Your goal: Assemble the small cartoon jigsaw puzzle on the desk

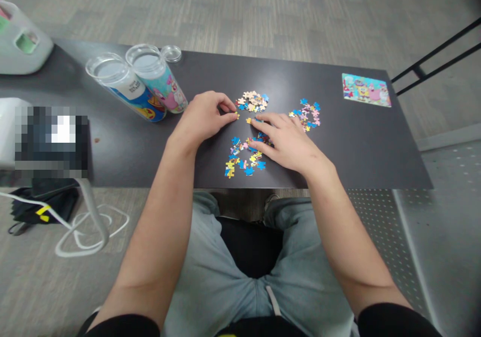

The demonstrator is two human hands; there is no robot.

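Note:
My left hand (206,115) pinches a small yellow jigsaw piece (237,115) between thumb and forefinger, just above the table. Over the loose pieces to its right, my right hand (283,135) lies with fingers spread, one fingertip at an orange-yellow jigsaw piece (248,120). Its palm and fingers partly hide the pieces below. A heap of pale, mostly face-down jigsaw pieces (253,101) lies beyond both hands. Nearer me is a loose ring of blue, yellow and pink pieces (240,163). Another group of pink and blue pieces (314,114) sits right of my right hand.
Two clear-topped picture tubes (137,94) stand left of my left hand, with a clear lid (172,53) behind them. A cartoon picture card (366,90) lies at the far right of the dark table (361,146). A white container (28,51) occupies the back left.

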